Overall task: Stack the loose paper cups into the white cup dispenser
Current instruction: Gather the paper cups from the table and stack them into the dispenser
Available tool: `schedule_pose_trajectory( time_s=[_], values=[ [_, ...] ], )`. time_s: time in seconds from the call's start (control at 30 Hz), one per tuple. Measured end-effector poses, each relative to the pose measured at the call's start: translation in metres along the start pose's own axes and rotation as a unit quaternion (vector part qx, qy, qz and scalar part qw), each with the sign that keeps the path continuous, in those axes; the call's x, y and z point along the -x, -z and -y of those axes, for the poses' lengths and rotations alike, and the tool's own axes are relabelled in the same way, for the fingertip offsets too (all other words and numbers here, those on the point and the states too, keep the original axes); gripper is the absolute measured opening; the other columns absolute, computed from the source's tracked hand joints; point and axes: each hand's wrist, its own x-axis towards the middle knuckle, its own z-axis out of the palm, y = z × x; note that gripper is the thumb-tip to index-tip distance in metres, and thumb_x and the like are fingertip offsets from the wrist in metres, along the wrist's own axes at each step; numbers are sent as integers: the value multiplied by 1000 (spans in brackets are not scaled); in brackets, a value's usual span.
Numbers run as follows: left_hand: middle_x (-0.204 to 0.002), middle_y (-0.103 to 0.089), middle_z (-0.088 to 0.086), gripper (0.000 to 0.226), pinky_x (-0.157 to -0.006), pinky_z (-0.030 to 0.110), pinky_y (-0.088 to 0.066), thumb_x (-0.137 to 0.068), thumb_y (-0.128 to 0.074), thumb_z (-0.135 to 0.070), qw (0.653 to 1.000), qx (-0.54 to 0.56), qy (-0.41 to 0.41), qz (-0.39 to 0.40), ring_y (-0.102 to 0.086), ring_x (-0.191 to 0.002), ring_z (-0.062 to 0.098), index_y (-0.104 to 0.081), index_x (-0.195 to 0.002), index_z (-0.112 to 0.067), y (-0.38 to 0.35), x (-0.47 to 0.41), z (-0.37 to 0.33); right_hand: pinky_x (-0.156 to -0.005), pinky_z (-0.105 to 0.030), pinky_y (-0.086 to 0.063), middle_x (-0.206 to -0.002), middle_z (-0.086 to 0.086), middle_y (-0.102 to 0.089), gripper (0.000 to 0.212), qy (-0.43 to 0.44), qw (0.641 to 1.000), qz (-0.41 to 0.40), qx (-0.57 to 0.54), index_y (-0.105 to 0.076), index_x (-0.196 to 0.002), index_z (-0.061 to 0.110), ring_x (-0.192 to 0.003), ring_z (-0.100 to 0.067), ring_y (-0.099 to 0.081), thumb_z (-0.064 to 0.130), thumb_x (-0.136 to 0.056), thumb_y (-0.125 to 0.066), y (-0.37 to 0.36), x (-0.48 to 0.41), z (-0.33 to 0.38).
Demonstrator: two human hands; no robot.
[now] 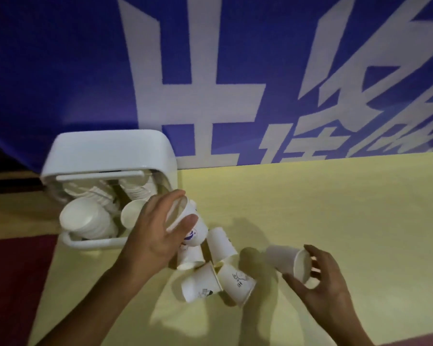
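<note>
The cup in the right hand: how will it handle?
Probably light: the right hand pinches the cup at its rim. Its paper rim likely dents if squeezed. Tapered, it would likely roll in a curve.

White dispenser point(105, 151) and cups point(201, 287) (some with dark printed marks), pale yellow worktop point(310, 208), blue banner point(60, 58) lettered white.

Dim, soft-focus picture; cups point(220, 268) cast shadows on the table point(335, 208); wide-angle bending at edges.
</note>
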Motion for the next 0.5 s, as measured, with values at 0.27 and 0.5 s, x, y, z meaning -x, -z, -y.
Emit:
schedule_pose_trajectory(
  time_s=[0.27,0.5],
  values=[
    [-127,-56,-13,48,-105,21,-41,-90,-58,-54,994,34,22,-101,-54,-125,13,-62,-133,-32,77,37,53,-91,-17,-47,-129,20,-58,75,140,985,76,-60,-60,-136,28,-118,0,-56,55,-71,-83,-65,-52,165],
    [-123,-61,-17,72,-90,34,-51,-63,-87,-62,984,87,84,-128,-59,-114,8,-58,-126,-40,99,46,83,-91,-4,-40,-130,19,-55,75,170,975,106,-94,-60,-137,25,-119,3,-53,59,-74,-82,-120,-49,221]
  ],
)
